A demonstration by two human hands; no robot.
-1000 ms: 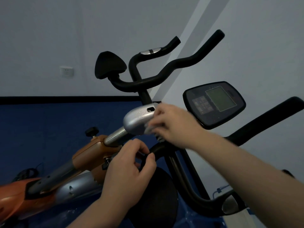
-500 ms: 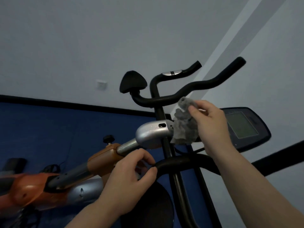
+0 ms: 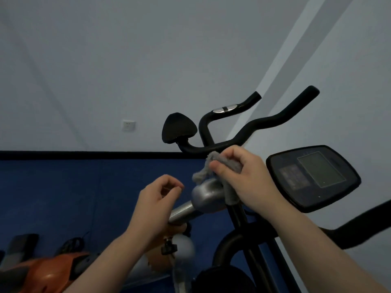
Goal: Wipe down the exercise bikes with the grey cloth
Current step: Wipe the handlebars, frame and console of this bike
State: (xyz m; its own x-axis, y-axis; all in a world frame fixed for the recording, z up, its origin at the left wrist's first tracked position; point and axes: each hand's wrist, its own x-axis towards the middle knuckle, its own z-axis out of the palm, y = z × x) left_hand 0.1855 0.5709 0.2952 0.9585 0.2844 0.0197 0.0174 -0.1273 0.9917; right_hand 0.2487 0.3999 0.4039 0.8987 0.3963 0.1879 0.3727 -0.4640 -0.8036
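My right hand [image 3: 247, 178] grips the bunched grey cloth [image 3: 222, 166] and holds it against the top of the silver stem cap [image 3: 206, 194] of the orange and silver exercise bike [image 3: 50, 273]. One cloth end hangs down by the black upright post [image 3: 238, 214]. My left hand [image 3: 157, 199] hovers just left of the silver cap with fingers loosely curled, holding nothing. The black handlebars [image 3: 249, 127] rise behind the cloth. A second bike's black console [image 3: 313, 176] sits to the right of my right hand.
A black elbow pad [image 3: 177, 127] sits on the handlebar's left end. A black handlebar [image 3: 364, 227] of the nearer bike crosses at the lower right. A wall socket [image 3: 128, 125] is on the grey wall above the blue wall panel [image 3: 63, 197].
My left hand let go of the black bar and lifted, now empty. My right hand brought the cloth down onto the silver cap. The view tilted upward.
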